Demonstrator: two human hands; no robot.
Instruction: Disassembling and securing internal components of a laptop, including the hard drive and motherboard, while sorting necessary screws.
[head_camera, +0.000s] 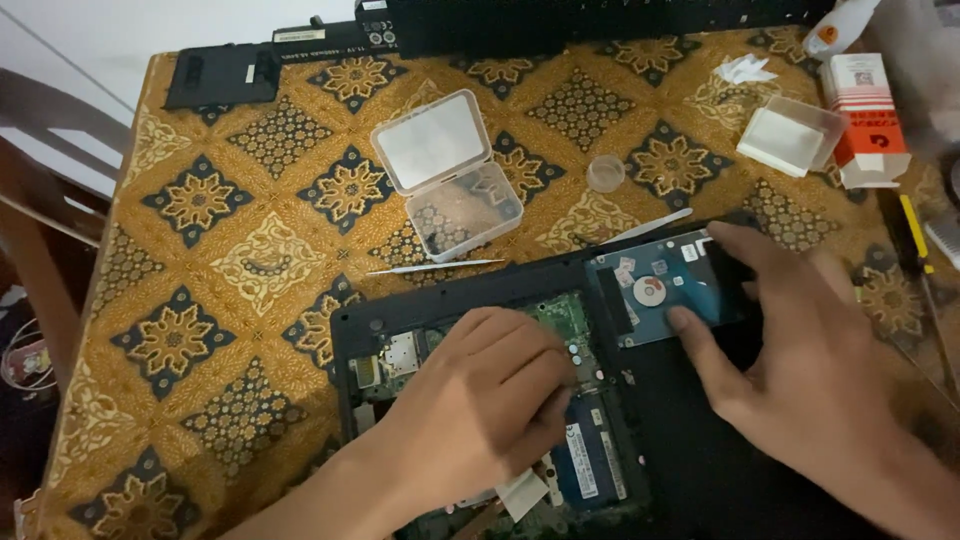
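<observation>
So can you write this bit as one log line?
left hand: on open laptop | right hand: touching hard drive | nearby: clear box

You're seeing an open clear plastic case (448, 172) lying beside tweezers (436, 267), a small round cap (605, 172), and a red-and-white box (866, 118) sitting on the patterned cloth (230, 260).

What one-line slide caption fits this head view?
Left hand rests on an opened laptop while right hand fingers touch its hard drive.
</observation>
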